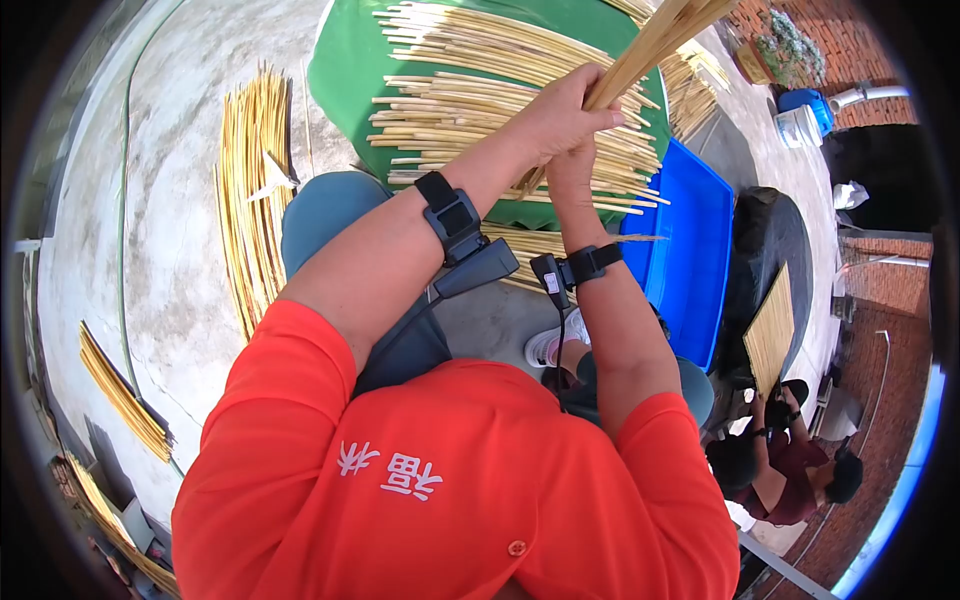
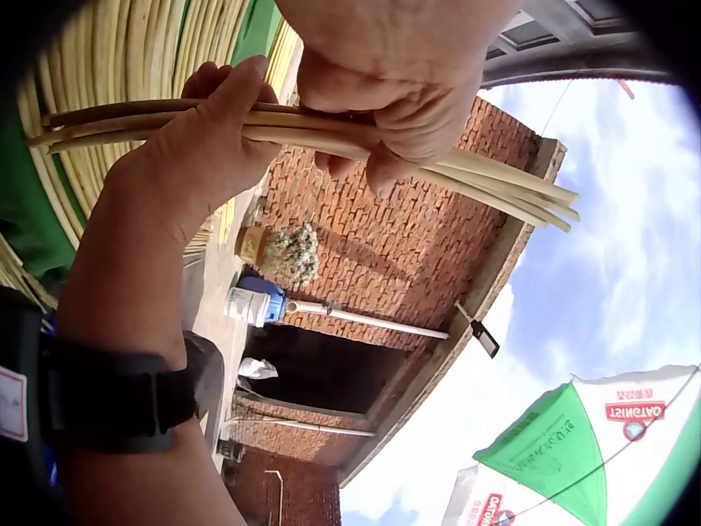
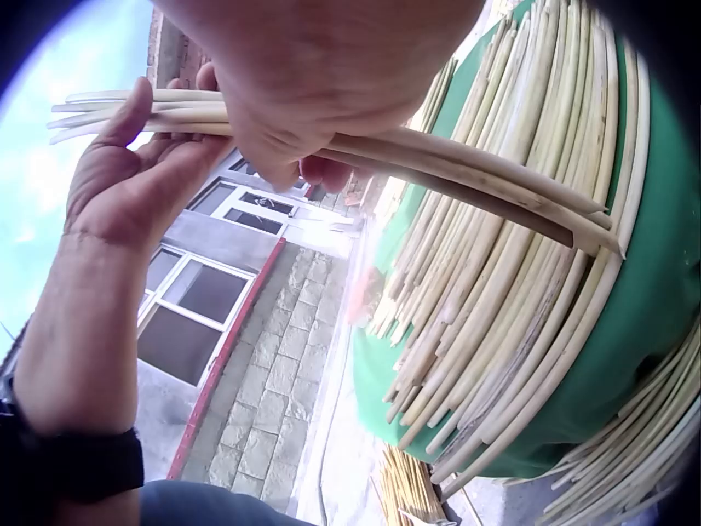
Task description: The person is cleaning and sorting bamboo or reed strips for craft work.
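Note:
A small bundle of pale sticks (image 1: 655, 50) slants up and right in the head view. My left hand (image 1: 565, 115) grips its upper part; my right hand (image 1: 571, 182) is close below, partly hidden by the left. In the left wrist view, the fingers of my left hand (image 2: 394, 77) curl round the sticks (image 2: 493, 181), and my right hand (image 2: 203, 153) holds them nearer one end. The right wrist view shows my left hand (image 3: 137, 181) with its thumb against the bundle (image 3: 471, 197). Under the hands, many sticks (image 1: 480, 50) lie in rows on a green cloth (image 1: 345, 75).
A blue tray (image 1: 695, 250) stands right of the cloth. Stick bundles (image 1: 250, 190) lie on the concrete floor at left, with smaller ones (image 1: 122, 390) farther down. Another person (image 1: 790, 480) at far right holds a flat bundle of sticks (image 1: 770, 330). A potted plant (image 1: 790, 50) stands by the brick wall.

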`<action>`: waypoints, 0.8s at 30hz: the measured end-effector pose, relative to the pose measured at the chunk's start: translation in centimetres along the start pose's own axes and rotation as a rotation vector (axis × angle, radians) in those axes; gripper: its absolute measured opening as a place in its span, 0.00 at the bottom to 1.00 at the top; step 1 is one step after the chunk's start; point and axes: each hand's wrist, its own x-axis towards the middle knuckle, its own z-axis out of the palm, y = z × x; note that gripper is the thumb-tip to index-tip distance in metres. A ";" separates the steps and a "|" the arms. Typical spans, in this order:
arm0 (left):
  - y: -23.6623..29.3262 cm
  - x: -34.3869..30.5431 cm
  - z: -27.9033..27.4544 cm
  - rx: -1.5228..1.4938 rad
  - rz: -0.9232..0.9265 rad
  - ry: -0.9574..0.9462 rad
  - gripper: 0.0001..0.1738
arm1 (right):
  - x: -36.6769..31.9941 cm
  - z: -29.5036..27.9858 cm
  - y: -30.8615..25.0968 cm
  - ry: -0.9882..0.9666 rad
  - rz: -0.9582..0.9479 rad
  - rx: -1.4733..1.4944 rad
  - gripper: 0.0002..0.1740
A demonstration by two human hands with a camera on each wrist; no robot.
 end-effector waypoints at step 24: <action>3.5 -0.8 -0.3 -0.067 0.228 0.063 0.26 | 0.4 0.2 -8.4 -0.130 -0.061 -0.458 0.10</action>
